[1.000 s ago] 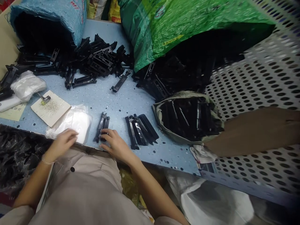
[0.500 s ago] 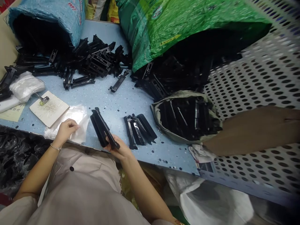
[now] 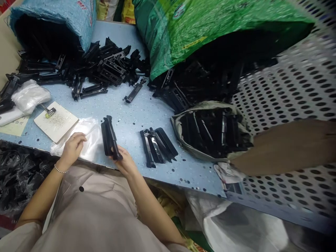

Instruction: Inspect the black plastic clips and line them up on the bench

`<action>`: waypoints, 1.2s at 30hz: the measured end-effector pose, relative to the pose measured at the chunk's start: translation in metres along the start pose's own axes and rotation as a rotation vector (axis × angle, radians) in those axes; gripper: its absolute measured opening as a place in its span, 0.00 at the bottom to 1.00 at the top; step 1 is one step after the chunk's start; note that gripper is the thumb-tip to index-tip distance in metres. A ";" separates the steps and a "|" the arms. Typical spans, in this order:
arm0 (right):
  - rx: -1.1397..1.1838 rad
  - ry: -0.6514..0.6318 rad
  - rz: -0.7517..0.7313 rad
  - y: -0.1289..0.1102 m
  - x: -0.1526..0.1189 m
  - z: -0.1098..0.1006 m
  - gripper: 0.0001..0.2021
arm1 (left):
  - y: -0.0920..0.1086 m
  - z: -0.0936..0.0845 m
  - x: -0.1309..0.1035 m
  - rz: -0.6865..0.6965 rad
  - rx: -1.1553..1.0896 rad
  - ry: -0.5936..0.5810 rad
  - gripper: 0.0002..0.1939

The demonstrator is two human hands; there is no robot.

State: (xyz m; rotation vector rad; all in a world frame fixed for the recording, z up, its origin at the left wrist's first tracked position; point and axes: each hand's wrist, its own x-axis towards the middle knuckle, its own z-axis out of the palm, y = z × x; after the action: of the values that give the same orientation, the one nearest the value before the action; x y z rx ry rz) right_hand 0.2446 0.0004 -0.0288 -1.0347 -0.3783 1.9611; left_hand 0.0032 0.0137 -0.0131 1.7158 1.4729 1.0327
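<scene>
My right hand (image 3: 125, 161) is closed around the lower end of two long black plastic parts (image 3: 109, 137), which stand tilted up over the table's front edge. To their left lies a stack of clear plastic bags (image 3: 90, 148). My left hand (image 3: 73, 147) is over that stack, thumb and forefinger pinched at the edge of the top bag, which lifts slightly. Right of my right hand, several more black plastic parts (image 3: 157, 147) lie side by side on the blue speckled table (image 3: 118, 108).
A white tile (image 3: 56, 122) with a small metal-and-yellow tool lies at left. Black parts (image 3: 112, 66) spill from a blue sack (image 3: 52, 17) and a green sack (image 3: 183, 35). A cloth bag (image 3: 181, 136) of parts stands at right, beside a perforated metal panel (image 3: 296, 94).
My right hand has moved left with the black plastic parts, bringing them nearer the bags and more upright. My left hand stays at the bags, its fingertips slightly higher.
</scene>
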 end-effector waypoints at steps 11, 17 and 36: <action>-0.027 -0.118 0.025 0.001 -0.010 0.016 0.15 | 0.005 0.014 0.006 -0.228 -0.249 -0.144 0.35; -0.130 -0.171 0.009 0.004 0.030 0.034 0.14 | 0.007 0.018 0.003 -0.234 -0.335 -0.082 0.21; -0.047 -0.124 0.056 0.010 0.025 0.015 0.14 | 0.000 0.006 -0.003 -0.114 -0.142 -0.134 0.06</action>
State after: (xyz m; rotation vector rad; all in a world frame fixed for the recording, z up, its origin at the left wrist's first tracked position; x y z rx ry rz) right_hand 0.2197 0.0166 -0.0390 -0.9645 -0.4699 2.0813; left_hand 0.0084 0.0107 -0.0166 1.5523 1.3627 0.9216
